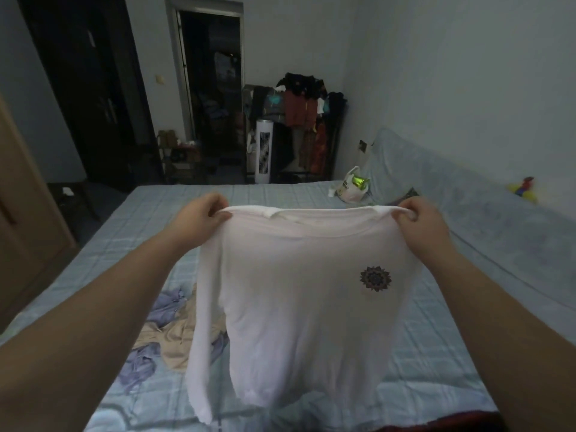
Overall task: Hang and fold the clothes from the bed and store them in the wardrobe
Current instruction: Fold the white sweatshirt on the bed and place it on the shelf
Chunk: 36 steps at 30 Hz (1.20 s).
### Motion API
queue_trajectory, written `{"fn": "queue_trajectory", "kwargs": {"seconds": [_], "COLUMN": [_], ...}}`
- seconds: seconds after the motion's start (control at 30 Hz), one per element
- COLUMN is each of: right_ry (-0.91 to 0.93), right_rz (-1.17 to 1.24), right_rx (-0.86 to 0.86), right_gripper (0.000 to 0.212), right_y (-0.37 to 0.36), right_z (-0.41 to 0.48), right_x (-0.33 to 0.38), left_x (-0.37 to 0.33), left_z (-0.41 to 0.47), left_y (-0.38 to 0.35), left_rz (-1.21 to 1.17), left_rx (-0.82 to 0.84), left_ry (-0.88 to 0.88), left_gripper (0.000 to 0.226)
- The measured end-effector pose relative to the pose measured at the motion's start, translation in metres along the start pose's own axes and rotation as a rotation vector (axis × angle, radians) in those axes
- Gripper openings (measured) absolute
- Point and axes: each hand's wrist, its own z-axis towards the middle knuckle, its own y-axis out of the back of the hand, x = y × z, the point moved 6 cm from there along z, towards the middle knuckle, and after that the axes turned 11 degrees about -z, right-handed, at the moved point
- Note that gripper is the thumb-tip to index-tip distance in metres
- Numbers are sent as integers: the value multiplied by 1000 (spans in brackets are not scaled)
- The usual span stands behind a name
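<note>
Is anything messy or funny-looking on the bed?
Yes. A crumpled heap of lilac and beige clothes lies unfolded on the bed, left of the white shirt that the left hand and right hand hold up by its shoulders. A plastic bag with something shiny green in it sits at the bed's far edge, odd among laundry.

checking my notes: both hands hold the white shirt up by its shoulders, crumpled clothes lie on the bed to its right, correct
No: the head view shows the crumpled clothes left of the white shirt, on the bed. The left hand and right hand hold its shoulders.
</note>
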Motion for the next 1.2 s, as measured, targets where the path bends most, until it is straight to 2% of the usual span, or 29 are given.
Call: {"fn": "queue_trajectory", "kwargs": {"seconds": [0.1, 0.33, 0.4, 0.47, 0.57, 0.63, 0.83, 0.93, 0.97, 1.07, 1.2], "right_ry": [-22, 79, 128, 170, 169, 233, 325, 286, 255, 231, 263], "right_rz": [32, -56, -78, -76, -17, -15, -162, -351, -422, -539, -567], "right_rx": [42, 127, 146, 90, -132, -254, -366, -337, -310, -234, -131], "right_gripper": [16, 8, 19, 27, 17, 14, 14, 11, 15, 33, 26], "right_y": [-5, -9, -4, 7, 30, 39, 33, 11, -1, -45, -124], "right_z": [-9, -25, -27, -28, -31, -36, -15, 11, 22, 51, 88], "right_x": [5, 14, 18, 21, 17, 19, 10, -14, -27, -65, -123], "left_x": [9, 13, 9, 4, -7, -15, -23, -13, -4, 29, 64], "left_z": [1, -11, -16, -21, -28, -30, -12, 12, 22, 55, 93], "left_y": [-1, -9, -11, -13, -14, -18, -42, -67, -79, -125, -207], "left_rz": [62, -140, -194, -234, -250, -209, -109, -9, 19, 15, 56], "left_rx": [-52, -194, -224, -241, -274, -291, -330, -276, -244, -142, -44], "left_ry": [25, 96, 118, 114, 73, 34, -71, -118, -91, 84, 224], "left_gripper": [18, 19, 19, 19, 22, 22, 18, 16, 14, 15, 16]}}
